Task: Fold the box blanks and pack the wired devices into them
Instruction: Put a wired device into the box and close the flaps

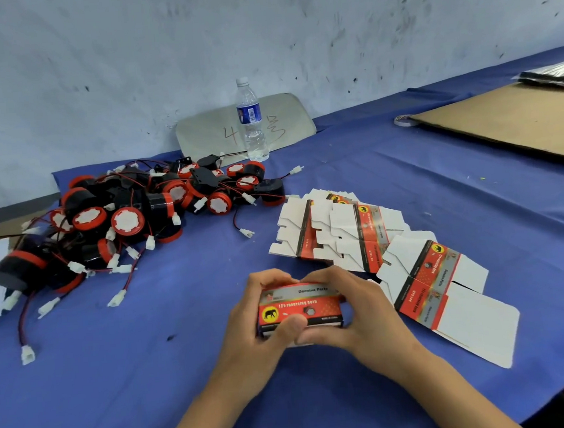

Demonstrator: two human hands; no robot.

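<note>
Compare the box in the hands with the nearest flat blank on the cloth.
The box is folded into a block; the nearest blank lies flat with white flaps spread. The left hand and right hand grip the box; the blank rests untouched. Both carry the same red, black and silver print.

Packing workshop, scuffed wall [93,59], blue-clothed table [118,378], heaped wired devices [132,215], box blanks [360,238]

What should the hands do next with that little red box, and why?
Probably finish closing the folded box: the left hand and right hand both hold it, thumbs pressing its near edge. Then reach for a flat box blank; many wired horns lie unpacked.
</note>
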